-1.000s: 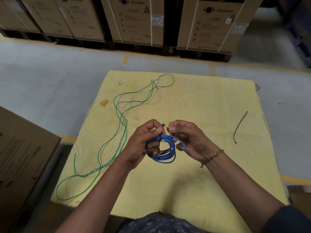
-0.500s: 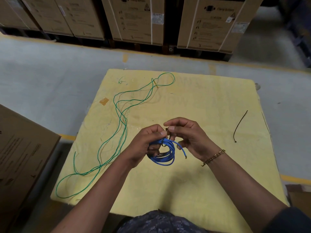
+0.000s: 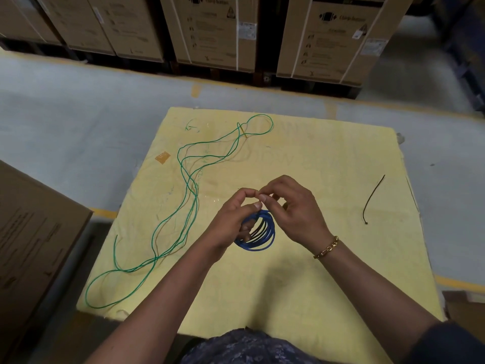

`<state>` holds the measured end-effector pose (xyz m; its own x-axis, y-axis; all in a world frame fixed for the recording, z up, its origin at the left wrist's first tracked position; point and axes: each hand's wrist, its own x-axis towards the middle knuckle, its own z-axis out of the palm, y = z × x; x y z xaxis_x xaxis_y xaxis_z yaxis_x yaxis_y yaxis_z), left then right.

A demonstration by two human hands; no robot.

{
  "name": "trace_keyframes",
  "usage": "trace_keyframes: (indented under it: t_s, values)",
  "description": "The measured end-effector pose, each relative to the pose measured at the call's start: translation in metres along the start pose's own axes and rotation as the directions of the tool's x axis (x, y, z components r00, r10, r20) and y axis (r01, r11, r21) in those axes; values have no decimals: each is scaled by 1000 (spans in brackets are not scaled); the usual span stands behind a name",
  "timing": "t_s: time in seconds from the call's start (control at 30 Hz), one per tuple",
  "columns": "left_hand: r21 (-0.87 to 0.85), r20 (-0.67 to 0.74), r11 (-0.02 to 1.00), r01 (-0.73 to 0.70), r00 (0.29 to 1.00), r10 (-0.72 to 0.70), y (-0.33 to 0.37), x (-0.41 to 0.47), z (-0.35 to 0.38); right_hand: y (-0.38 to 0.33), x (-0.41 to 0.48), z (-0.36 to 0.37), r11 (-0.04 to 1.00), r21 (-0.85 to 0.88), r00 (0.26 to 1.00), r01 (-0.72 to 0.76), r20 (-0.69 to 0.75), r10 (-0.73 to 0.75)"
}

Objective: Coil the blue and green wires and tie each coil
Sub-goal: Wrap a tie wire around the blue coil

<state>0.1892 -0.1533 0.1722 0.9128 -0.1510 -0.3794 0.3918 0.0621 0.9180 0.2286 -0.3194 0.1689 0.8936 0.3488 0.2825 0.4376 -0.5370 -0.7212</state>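
Observation:
A coil of blue wire (image 3: 262, 237) hangs over the middle of the yellow table (image 3: 301, 298). My left hand (image 3: 231, 219) holds the coil from the left, fingers through the loops, its thumb and forefinger pinching at the top. My right hand (image 3: 294, 211) meets it there, fingertips pinching something small above the coil; what they pinch is too small to make out. The green wire (image 3: 189, 195) lies loose and uncoiled across the table's left side, from the far edge to the near left corner.
A black tie (image 3: 372, 200) lies alone on the table's right side. A piece of brown tape (image 3: 162, 157) sticks to the table at the far left. A cardboard box (image 3: 34, 245) stands left of the table. Stacked cartons (image 3: 210, 30) line the far floor.
The blue wire's loose end that stuck out to the right is no longer showing. Both hands' fingertips have closed together above the coil and shifted slightly.

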Motion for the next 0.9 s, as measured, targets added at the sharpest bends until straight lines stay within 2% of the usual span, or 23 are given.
trace_keyframes:
  t_s: [0.27,0.47,0.6,0.7,0.9]
  values:
    - [-30,-78,999,-17,997,15,0,0,5,-3,0,6,996,-25,994,-91,-67,89]
    - [3,-118,999,-41,992,41,3,0,8,-9,3,3,932,209,951,-295,-32,308]
    - [-76,-137,997,-10,991,-1,-1,4,8,-8,4,2,980,64,979,-191,-61,195]
    - [-134,-149,990,34,987,-55,-4,6,10,-6,5,2,987,31,985,-156,-71,158]
    - [-140,-207,986,85,972,-114,-11,5,17,-13,16,-11,999,-31,968,-41,-247,32]
